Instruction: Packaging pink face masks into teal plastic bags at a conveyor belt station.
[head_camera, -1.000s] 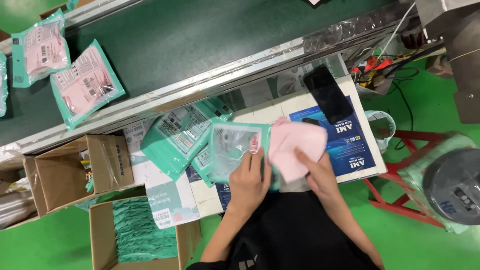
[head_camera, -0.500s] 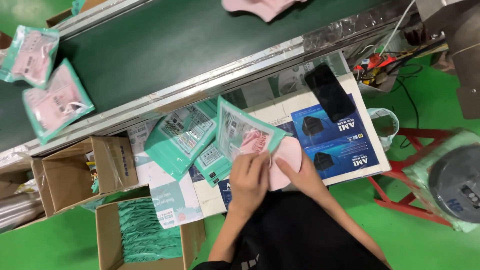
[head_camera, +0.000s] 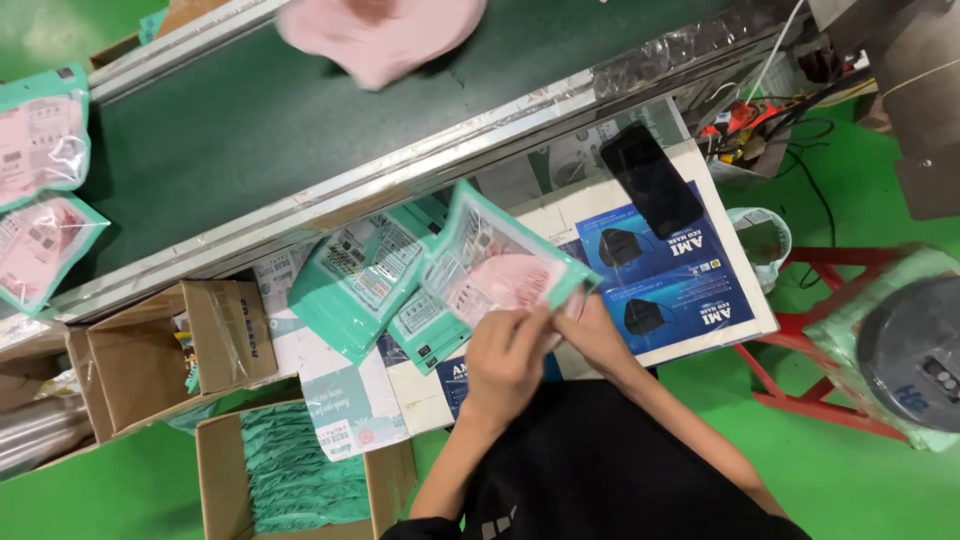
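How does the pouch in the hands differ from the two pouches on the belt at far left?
The held pouch is tilted up off the table, gripped by both hands; the belt pouches lie flat, untouched. The held pouch sits over a stack of empty ones; the belt pouches lie on bare belt. All are teal-edged with pink contents.

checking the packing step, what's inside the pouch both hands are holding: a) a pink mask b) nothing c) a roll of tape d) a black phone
a: the teal-edged clear pouch, gripped by the left hand and right hand, shows a pink mask through its clear front.
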